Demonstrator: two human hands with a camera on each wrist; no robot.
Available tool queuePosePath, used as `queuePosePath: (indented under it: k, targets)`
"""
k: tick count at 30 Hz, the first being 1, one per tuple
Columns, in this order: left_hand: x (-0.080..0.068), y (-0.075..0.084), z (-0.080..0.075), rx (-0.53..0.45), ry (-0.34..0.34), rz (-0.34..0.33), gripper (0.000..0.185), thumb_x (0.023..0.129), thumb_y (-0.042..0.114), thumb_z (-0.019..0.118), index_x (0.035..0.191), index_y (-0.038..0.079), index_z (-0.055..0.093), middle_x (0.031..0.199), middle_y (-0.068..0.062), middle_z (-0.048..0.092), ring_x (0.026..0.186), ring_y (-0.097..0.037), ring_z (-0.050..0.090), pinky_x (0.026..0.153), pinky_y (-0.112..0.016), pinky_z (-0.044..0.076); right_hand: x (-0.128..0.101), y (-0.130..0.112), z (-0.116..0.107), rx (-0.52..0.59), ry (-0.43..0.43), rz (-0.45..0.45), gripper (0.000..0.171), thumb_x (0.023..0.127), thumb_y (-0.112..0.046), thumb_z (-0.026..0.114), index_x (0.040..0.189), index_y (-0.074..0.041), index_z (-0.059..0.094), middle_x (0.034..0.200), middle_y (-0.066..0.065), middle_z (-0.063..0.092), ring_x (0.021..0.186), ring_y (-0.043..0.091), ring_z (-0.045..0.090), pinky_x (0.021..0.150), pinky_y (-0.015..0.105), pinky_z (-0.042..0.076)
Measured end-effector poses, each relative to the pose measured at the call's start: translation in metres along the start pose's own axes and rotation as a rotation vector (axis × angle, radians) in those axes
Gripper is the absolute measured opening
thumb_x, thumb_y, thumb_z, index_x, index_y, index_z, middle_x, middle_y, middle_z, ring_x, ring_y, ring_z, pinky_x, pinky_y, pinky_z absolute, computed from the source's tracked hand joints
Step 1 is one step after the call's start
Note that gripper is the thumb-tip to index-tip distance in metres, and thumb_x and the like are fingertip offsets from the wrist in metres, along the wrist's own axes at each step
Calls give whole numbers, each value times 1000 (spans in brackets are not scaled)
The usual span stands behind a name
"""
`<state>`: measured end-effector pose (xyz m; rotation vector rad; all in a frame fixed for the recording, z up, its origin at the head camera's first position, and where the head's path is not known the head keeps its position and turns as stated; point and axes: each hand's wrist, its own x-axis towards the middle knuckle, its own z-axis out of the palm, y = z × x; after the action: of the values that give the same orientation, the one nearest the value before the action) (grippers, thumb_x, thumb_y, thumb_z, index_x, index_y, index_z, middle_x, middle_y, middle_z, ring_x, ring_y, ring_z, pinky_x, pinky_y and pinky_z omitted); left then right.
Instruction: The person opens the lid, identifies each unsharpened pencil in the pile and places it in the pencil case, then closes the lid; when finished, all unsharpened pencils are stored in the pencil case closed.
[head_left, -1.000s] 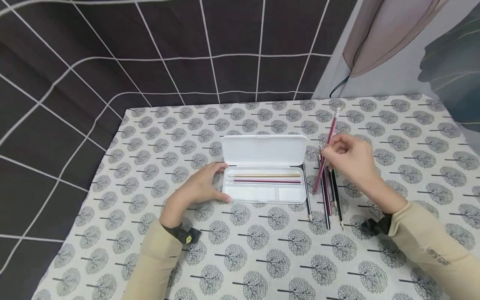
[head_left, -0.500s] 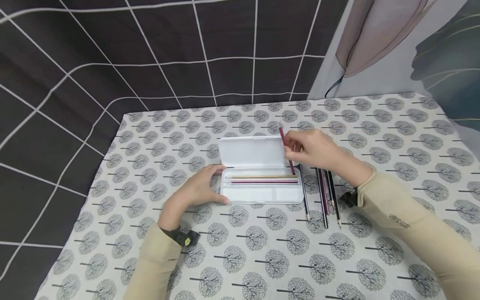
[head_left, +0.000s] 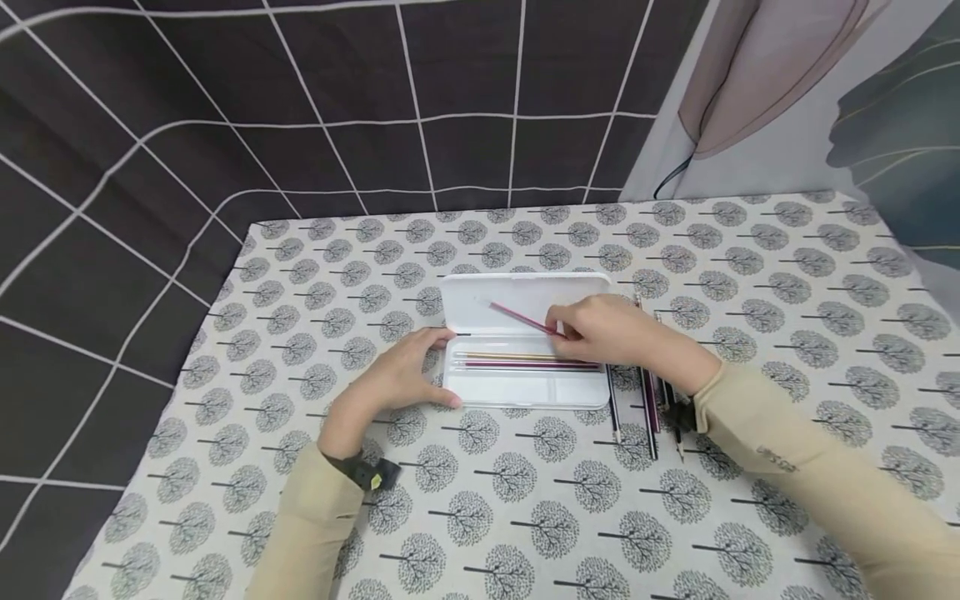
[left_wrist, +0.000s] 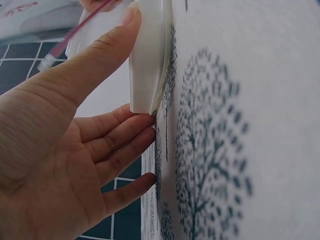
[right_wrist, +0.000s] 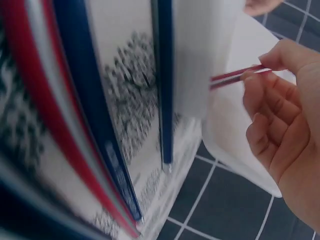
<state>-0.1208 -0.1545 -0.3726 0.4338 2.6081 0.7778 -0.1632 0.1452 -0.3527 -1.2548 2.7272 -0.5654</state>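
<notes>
Head view: your left hand (head_left: 397, 375) braces the case (head_left: 525, 389) with straight fingers so it stays put; your right hand (head_left: 607, 333) pinches a red pencil (head_left: 521, 317) over the open tray, other pencils (head_left: 648, 408) just right.

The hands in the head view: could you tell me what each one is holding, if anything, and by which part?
The right hand pinches a red pencil near one end. The left hand holds nothing; its fingers rest against the left end of the pencil case.
</notes>
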Motion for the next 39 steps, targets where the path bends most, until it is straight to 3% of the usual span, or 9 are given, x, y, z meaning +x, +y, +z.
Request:
queuePosePath:
  k: [4, 8, 12, 18, 23, 26, 32, 39]
  targets:
    - [0, 0, 0, 6, -2, -4, 99, 57, 43, 86, 139, 12, 39, 136, -10, 47, 130, -29, 38, 110, -49, 28, 4, -2, 11, -39, -10, -29, 6, 85, -20, 65, 84, -14, 63, 54, -14, 47, 46, 1, 38, 41, 19, 35]
    - [0, 1, 0, 15, -2, -2, 100, 57, 44, 85, 139, 12, 39, 136, -10, 47, 130, -29, 38, 110, -49, 28, 8, -4, 17, -47, -82, -41, 6, 85, -18, 66, 82, -14, 63, 59, -12, 53, 50, 2, 44, 49, 20, 43]
    - [1, 1, 0, 27, 0, 6, 100, 57, 45, 85, 139, 12, 38, 136, -9, 47, 129, -29, 39, 109, -49, 30, 6, -5, 21, -18, -147, 6, 6, 86, -18, 64, 84, -13, 63, 63, -11, 54, 55, 2, 47, 55, 21, 45]
    - [1, 0, 0, 36, -8, -5, 101, 57, 45, 85, 139, 13, 38, 138, -9, 45, 129, -28, 39, 108, -49, 31, 6, -5, 24, 31, -156, 43, 5, 88, -16, 62, 89, -12, 64, 76, -6, 65, 63, 3, 55, 63, 23, 51]
    - [1, -1, 0, 32, -6, -1, 100, 57, 44, 85, 139, 12, 38, 136, -9, 47, 128, -28, 40, 109, -48, 30, 1, -6, 20, 82, -161, 48, 15, 89, -15, 60, 101, -7, 64, 94, 4, 69, 82, 15, 65, 78, 31, 55]
    - [2, -1, 0, 31, -7, -3, 100, 57, 44, 86, 139, 12, 38, 135, -9, 48, 128, -27, 40, 109, -48, 31, -8, -3, 14, 110, -134, 52, 20, 90, -16, 60, 106, -5, 64, 98, 5, 69, 85, 14, 65, 80, 31, 55]
    - [2, -1, 0, 32, -12, -13, 101, 56, 46, 85, 139, 13, 38, 136, -9, 47, 128, -28, 40, 109, -49, 31, -36, 14, 4, 119, -4, 39, 14, 89, -14, 62, 98, -6, 66, 87, -2, 67, 76, 7, 61, 71, 25, 55]
    - [1, 0, -1, 26, -15, -9, 101, 57, 46, 85, 139, 12, 38, 135, -11, 47, 128, -29, 40, 109, -49, 30, -68, 27, -2, 85, 99, 114, 17, 88, -17, 64, 102, -8, 65, 91, -3, 66, 83, 10, 62, 75, 31, 55]
